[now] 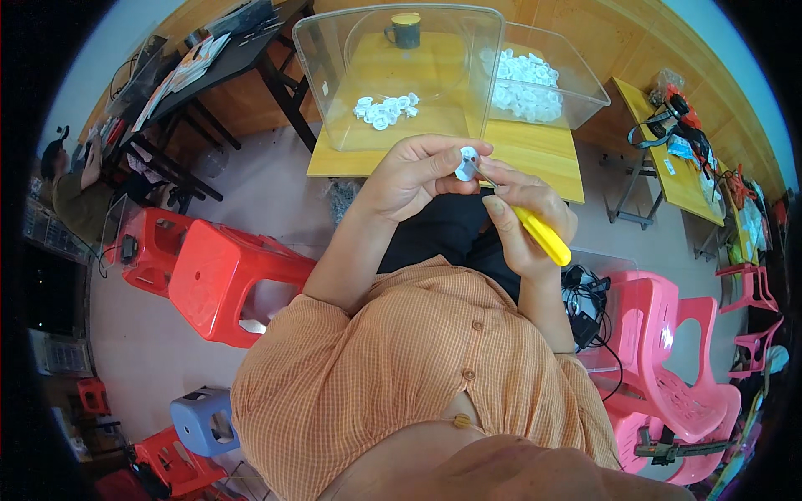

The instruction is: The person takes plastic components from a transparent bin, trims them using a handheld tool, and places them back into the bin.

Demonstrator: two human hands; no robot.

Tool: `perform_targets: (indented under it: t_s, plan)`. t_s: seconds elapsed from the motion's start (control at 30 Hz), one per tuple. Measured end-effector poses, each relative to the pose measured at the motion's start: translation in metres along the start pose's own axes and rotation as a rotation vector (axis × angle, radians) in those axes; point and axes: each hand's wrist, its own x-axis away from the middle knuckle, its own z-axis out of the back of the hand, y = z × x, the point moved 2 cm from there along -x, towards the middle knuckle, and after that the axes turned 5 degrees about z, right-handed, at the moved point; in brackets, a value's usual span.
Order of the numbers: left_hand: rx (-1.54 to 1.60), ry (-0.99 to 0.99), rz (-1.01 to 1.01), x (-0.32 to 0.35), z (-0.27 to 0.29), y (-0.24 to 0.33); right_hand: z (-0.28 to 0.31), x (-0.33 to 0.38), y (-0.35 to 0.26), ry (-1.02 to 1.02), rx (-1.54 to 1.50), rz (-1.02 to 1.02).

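Note:
Just in front of the table's near edge, my left hand [415, 174] pinches a small round white plastic part [466, 164] between thumb and fingers. My right hand [532, 215] is wrapped round a yellow-handled tool [545, 237] with a thin metal tip. That tip meets the face of the white part; whether it is a blade or a pick is too small to tell. Beyond my hands, a small group of similar white parts [384, 111] shows within a clear plastic bin [334, 138]. A second clear bin [585, 102] to its right holds a large heap of white parts [526, 83].
Both bins stand on a yellow wooden table [547, 163], with a dark mug [405, 33] at its back. Red stools [225, 280] are at my left, pink chairs [660, 351] and black cables [587, 305] at my right. Another person [79, 188] sits far left by a black table [200, 79].

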Motion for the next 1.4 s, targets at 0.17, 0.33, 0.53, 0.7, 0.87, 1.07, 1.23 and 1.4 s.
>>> perform_targets:
  t_s: [0.17,0.33,0.53,0.7,0.87,1.07,1.23,1.4]
  plan:
    - [0.017,0.017,0.007,-0.002,0.002,-0.002,0.0,-0.001,0.002,0.009,-0.008,-0.02]
    - [-0.029,0.095,-0.038,-0.002,-0.002,-0.004,-0.002,0.0,0.002,0.029,-0.02,-0.014]
    - [0.002,0.096,-0.017,-0.009,-0.002,-0.009,0.004,-0.003,0.003,0.003,0.086,-0.026]
    - [-0.147,0.144,0.168,-0.028,-0.001,-0.032,0.043,-0.005,0.001,0.306,-0.063,-0.141]
    - [-0.57,-0.015,0.291,-0.087,-0.025,-0.069,0.1,-0.014,-0.005,0.606,-0.087,-0.007]
    - [-1.002,0.389,-0.478,-0.203,-0.007,-0.011,0.12,-0.015,-0.009,0.697,-0.078,0.007]
    - [-1.423,0.113,-0.257,-0.142,0.012,-0.088,0.126,-0.012,-0.008,0.726,-0.11,0.008]
    - [-1.617,0.214,-0.339,-0.083,0.086,-0.075,0.122,-0.013,-0.008,0.683,-0.111,-0.018]
